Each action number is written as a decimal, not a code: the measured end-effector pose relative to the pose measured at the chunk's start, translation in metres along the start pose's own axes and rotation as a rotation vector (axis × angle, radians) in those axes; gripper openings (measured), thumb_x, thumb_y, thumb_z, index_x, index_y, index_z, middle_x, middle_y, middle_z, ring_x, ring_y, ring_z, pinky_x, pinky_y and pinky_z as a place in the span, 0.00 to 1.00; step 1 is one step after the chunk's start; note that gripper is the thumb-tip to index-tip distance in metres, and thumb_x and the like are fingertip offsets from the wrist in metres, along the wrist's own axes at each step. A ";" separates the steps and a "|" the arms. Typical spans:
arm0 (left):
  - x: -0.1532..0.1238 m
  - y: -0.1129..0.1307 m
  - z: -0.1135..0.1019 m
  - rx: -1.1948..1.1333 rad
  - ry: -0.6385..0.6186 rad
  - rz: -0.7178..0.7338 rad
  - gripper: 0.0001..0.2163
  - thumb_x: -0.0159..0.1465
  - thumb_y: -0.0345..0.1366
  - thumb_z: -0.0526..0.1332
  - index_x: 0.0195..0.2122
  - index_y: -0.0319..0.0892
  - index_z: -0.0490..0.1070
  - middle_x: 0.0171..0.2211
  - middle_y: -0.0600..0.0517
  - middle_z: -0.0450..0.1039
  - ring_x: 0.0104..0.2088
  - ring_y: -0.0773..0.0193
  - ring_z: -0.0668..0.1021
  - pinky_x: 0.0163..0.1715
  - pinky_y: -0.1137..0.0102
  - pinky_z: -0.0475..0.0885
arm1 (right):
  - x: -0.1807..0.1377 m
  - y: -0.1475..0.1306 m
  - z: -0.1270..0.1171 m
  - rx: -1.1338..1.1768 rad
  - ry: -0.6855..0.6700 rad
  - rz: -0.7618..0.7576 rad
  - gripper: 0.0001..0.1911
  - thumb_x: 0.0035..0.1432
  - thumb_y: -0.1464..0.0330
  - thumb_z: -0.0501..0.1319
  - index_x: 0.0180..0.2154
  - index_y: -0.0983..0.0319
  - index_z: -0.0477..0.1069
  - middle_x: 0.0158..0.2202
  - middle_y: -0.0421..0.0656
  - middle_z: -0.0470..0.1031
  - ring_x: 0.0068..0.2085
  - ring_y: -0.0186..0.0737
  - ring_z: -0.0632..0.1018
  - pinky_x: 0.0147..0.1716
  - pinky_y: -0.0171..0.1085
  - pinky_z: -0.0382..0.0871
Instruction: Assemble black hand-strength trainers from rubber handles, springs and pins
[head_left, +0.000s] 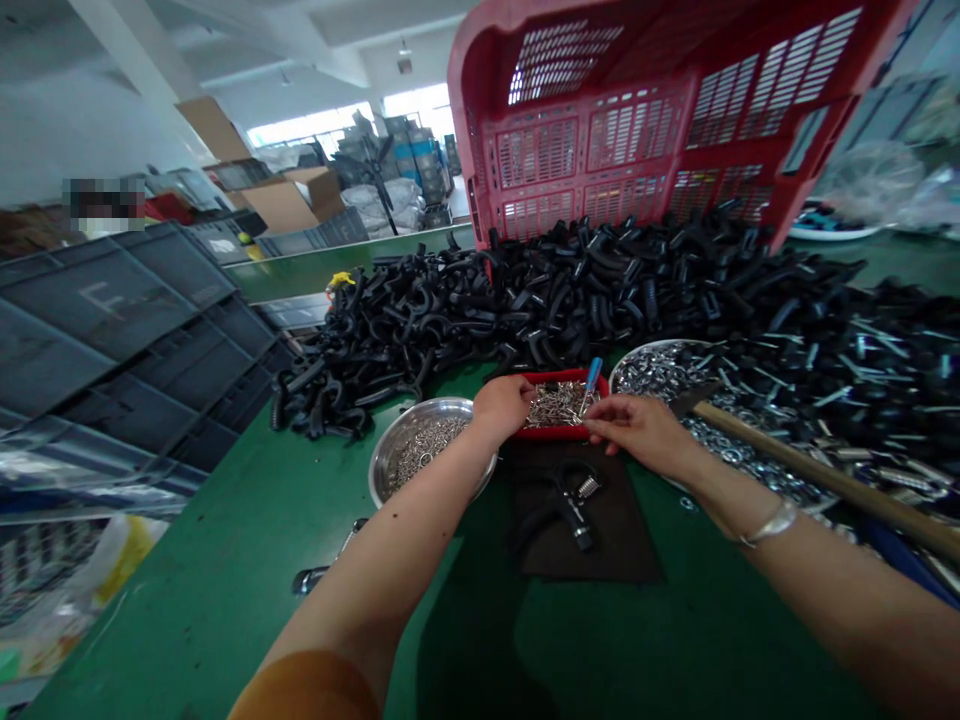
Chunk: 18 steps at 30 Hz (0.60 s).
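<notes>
A red tray [551,434] holds a heap of small metal screws [555,402] and a blue-handled tool [594,372]. My left hand [504,408] reaches over the tray's left end with its fingers curled; what they hold, if anything, is hidden. At the right end, my right hand [637,430] pinches thumb and fingertips together above the screws, on something too small to make out. Below the tray, a black clamp-like part [574,515] with a metal spring [589,487] beside it lies on a dark mat [622,555].
Left of the tray stands a metal bowl [380,455] of small rings. Black curved parts [555,290] pile up before a tipped red crate [577,150]. A wooden-handled tool [795,455] lies across metal pieces at right. Grey crates [135,330] stand beside the green table [225,560].
</notes>
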<state>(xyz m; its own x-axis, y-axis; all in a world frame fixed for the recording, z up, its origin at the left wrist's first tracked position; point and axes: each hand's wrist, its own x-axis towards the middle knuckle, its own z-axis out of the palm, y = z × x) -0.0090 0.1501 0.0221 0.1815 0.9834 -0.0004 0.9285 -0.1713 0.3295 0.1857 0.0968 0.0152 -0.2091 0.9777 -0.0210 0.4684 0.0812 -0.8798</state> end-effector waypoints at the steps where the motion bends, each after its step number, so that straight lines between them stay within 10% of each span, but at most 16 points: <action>1: -0.002 0.001 0.000 -0.012 0.016 -0.017 0.13 0.62 0.39 0.50 0.41 0.43 0.70 0.39 0.49 0.74 0.38 0.61 0.75 0.37 0.70 0.68 | -0.010 0.001 0.000 -0.021 -0.017 -0.006 0.13 0.48 0.60 0.60 0.32 0.63 0.71 0.24 0.42 0.74 0.26 0.36 0.74 0.23 0.34 0.66; 18: -0.089 0.011 0.009 -0.197 -0.116 0.203 0.09 0.60 0.37 0.54 0.37 0.46 0.73 0.37 0.55 0.75 0.37 0.66 0.75 0.39 0.72 0.67 | -0.045 0.016 0.012 -0.403 0.002 -0.200 0.09 0.55 0.63 0.53 0.30 0.59 0.68 0.28 0.40 0.73 0.30 0.37 0.72 0.30 0.35 0.63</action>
<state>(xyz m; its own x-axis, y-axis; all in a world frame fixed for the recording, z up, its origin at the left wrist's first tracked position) -0.0116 0.0595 0.0171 0.4034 0.9148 -0.0198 0.7910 -0.3377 0.5102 0.1923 0.0522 -0.0035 -0.3278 0.9355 0.1316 0.7160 0.3369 -0.6115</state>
